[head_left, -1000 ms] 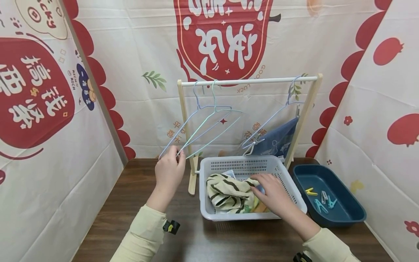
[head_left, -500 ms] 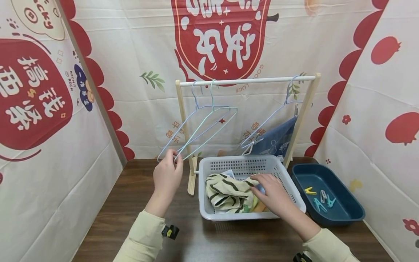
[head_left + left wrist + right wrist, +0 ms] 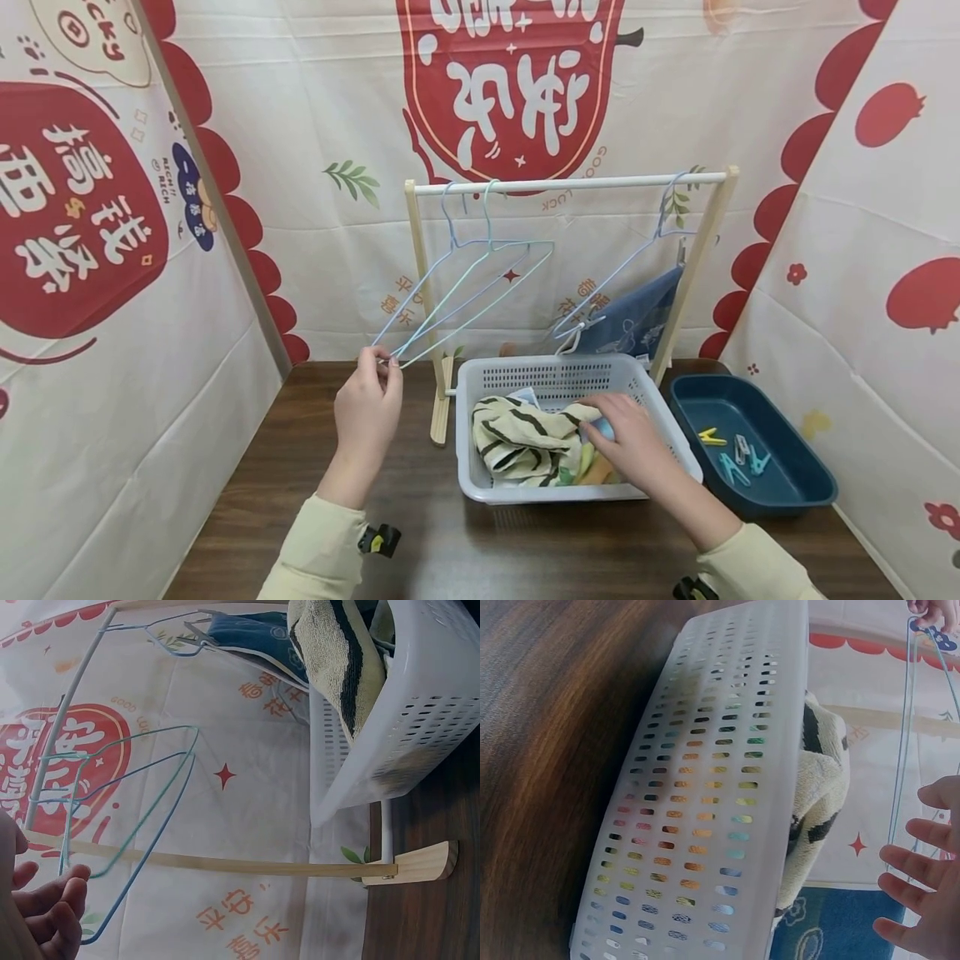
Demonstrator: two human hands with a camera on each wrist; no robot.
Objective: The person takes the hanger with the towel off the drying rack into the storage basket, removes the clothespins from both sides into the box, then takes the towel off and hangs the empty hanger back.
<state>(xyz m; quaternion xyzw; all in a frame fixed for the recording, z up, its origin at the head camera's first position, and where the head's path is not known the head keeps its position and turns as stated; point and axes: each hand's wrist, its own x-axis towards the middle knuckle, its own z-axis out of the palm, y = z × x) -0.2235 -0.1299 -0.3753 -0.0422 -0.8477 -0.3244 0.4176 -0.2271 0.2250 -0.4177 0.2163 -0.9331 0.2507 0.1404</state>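
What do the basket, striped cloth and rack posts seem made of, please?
The basket looks like smooth plastic, with regular moulded slots. The striped cloth seems to be matte terry, judging by its nubbly pile; fibre unclear. The rack posts are probably bare wood, pale tan with a matte finish.

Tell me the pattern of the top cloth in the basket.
Cream cloth with dark stripes, clearest in the head view.
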